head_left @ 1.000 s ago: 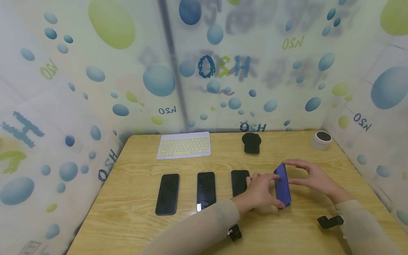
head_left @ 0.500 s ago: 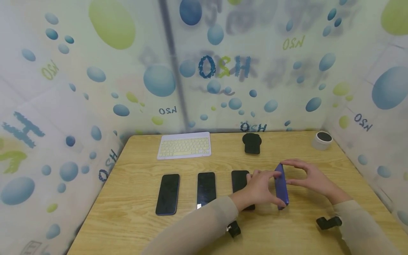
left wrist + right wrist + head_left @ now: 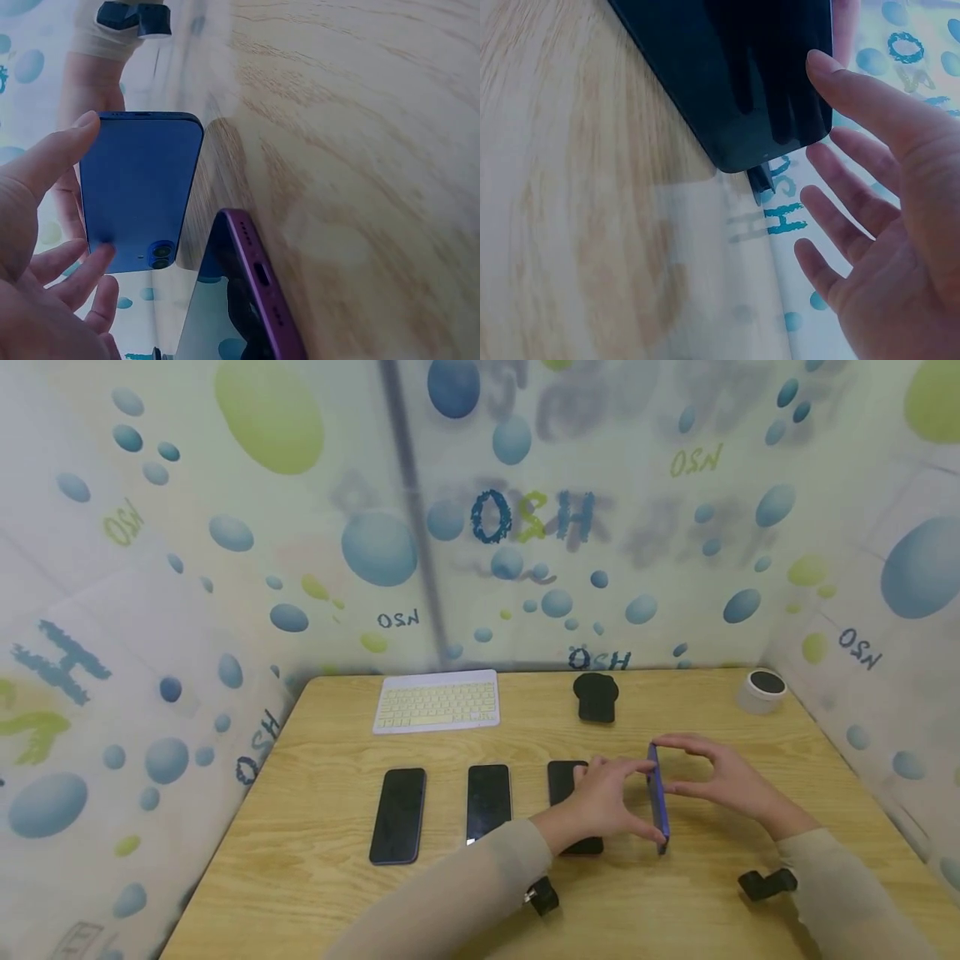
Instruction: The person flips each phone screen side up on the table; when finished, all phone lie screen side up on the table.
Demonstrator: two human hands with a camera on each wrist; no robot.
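Observation:
A blue smartphone stands on its long edge, close over the table, between both hands. My left hand holds it from the left, thumb at the near end and fingertips toward the far end. In the left wrist view the phone's blue back and camera lenses face this hand. From the right my right hand pinches it, forefinger at the far end and thumb on the screen side. The dark screen fills the top of the right wrist view. Under my left wrist lies another phone, partly hidden.
Two more dark-screened phones, one at left and one in the middle, lie in the same row. Behind them are a white keyboard, a black rounded object and a white round container, near a patterned wall.
The blue phone has turned from showing much of its blue back to nearly edge-on in the head view. Both hands have shifted slightly left with it, still holding it.

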